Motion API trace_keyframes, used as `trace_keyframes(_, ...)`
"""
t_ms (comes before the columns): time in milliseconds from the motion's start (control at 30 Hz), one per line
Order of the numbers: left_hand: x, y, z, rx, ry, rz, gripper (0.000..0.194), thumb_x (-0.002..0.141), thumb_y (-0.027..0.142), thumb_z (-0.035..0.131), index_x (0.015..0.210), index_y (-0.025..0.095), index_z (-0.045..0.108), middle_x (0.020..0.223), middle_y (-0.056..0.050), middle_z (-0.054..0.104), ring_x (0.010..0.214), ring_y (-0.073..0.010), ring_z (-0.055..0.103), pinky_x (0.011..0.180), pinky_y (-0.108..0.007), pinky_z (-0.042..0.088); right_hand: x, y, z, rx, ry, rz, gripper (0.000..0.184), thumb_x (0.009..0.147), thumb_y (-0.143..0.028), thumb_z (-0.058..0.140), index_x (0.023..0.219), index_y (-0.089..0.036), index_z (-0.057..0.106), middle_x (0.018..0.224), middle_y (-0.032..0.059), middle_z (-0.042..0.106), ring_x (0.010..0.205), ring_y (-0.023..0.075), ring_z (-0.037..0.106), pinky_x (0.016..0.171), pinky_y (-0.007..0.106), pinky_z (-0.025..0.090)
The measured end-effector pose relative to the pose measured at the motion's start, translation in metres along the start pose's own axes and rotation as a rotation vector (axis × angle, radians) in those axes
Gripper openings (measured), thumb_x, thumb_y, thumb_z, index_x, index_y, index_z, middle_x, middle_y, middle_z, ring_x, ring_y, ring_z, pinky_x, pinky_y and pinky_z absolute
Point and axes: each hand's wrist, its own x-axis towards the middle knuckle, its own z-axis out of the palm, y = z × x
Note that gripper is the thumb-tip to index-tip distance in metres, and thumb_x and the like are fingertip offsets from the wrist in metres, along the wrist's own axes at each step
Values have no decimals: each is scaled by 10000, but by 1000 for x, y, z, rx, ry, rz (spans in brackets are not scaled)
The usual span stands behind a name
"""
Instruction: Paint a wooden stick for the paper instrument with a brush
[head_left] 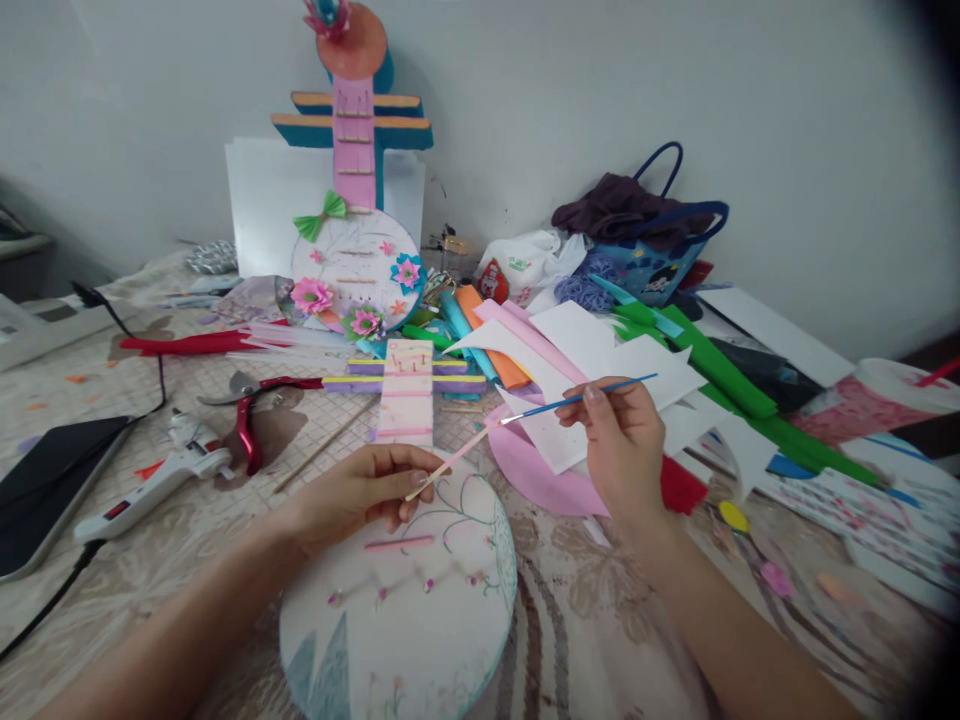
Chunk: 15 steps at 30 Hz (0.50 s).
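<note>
Between the fingers of my left hand (367, 490) is a thin wooden stick (454, 460), partly pink toward its far end. My right hand (622, 440) is closed on a blue paintbrush (551, 403), whose tip meets or nearly meets the stick's pink end. Under my left hand lies a round white board (405, 640) with drawn vines, a pink stick glued or laid across it and a row of small pegs. A pale pink neck piece (405, 390) with purple and yellow crossbars extends from the board's far side.
A taller decorated model (352, 180) leans at the wall. Left are a glue gun (161, 475), red-handled pruning shears (247, 420) and a dark tablet-like device (60, 485). Paper scraps (562, 350), a blue bag (645, 265) and a cup (900, 390) stand right.
</note>
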Motion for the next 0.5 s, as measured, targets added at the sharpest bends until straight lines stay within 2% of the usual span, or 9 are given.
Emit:
trace_keyframes(233, 1, 0, -1, -18, 1, -3, 241, 750, 281, 666, 955, 157, 651, 678, 26, 552, 487, -10, 460, 418, -118, 330, 1, -4, 1, 17, 40, -10, 102, 821, -272, 603, 850, -193, 546, 796, 16, 649, 620, 121, 616, 589, 278, 506)
trace_keyframes(500, 1, -2, -1, -33, -7, 4, 241, 746, 290, 669, 948, 160, 653, 685, 26, 552, 486, -15, 457, 411, -129, 339, -7, -5, 7, 206, -102, 137, 76, 819, -261, 602, 834, -212, 546, 772, -12, 638, 618, 110, 610, 579, 256, 486)
